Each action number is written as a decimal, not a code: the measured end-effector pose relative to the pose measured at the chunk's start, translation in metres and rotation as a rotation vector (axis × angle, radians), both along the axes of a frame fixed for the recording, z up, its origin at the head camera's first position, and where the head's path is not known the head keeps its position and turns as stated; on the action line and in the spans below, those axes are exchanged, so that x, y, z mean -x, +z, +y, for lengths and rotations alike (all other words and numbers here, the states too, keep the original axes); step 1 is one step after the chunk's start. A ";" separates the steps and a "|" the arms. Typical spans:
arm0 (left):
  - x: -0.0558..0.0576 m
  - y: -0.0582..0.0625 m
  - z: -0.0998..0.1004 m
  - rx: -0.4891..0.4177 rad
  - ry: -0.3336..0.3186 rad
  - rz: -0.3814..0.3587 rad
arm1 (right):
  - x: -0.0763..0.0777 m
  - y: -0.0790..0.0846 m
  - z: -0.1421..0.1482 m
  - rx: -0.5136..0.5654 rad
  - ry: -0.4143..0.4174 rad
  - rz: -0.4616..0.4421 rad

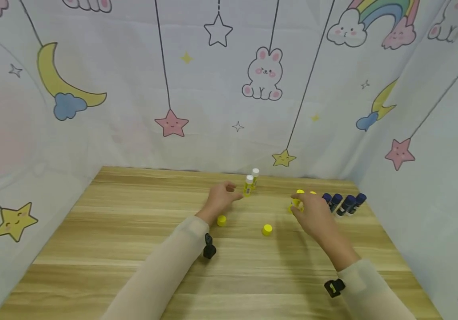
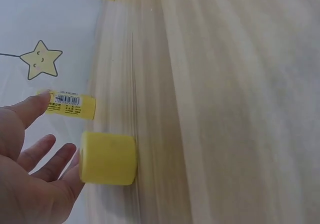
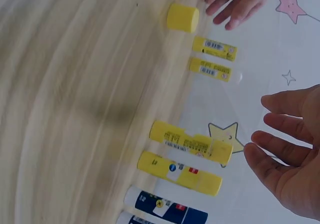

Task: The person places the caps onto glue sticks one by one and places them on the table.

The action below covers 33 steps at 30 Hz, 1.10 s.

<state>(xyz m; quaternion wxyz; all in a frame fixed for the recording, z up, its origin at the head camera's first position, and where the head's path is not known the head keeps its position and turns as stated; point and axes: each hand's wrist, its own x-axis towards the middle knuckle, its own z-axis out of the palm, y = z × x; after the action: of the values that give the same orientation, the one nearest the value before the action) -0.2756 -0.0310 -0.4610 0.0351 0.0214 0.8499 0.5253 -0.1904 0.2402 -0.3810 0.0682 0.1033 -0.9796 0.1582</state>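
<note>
My left hand (image 1: 218,201) reaches over the table with fingers spread and holds nothing. Its thumb points at an upright yellow glue stick (image 1: 248,187) whose top shows white. A second white-topped glue stick (image 1: 255,174) stands right behind it. One loose yellow cap (image 1: 222,221) sits beside the left wrist, another yellow cap (image 1: 267,230) further right. My right hand (image 1: 314,214) hovers with parted fingers near a yellow-capped glue stick (image 3: 190,143), a gap showing between them in the right wrist view. Beside that stands another yellow-capped glue stick (image 3: 180,174), mostly hidden behind the hand from the head.
Several dark blue glue sticks (image 1: 346,206) stand in a row at the right. The wood-grain table (image 1: 133,209) ends at a printed cloth (image 1: 133,89) hanging behind and at both sides. Each wrist carries a small black camera mount (image 1: 209,249).
</note>
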 end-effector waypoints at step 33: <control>0.035 -0.006 0.039 0.002 0.055 -0.012 | -0.023 -0.020 -0.017 0.121 -0.020 -0.021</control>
<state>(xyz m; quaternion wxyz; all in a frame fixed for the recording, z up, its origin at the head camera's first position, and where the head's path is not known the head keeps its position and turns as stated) -0.3104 0.0077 -0.4671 0.0261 -0.0051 0.8506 0.5252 -0.1677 0.2230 -0.4006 0.0655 0.0877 -0.9699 0.2177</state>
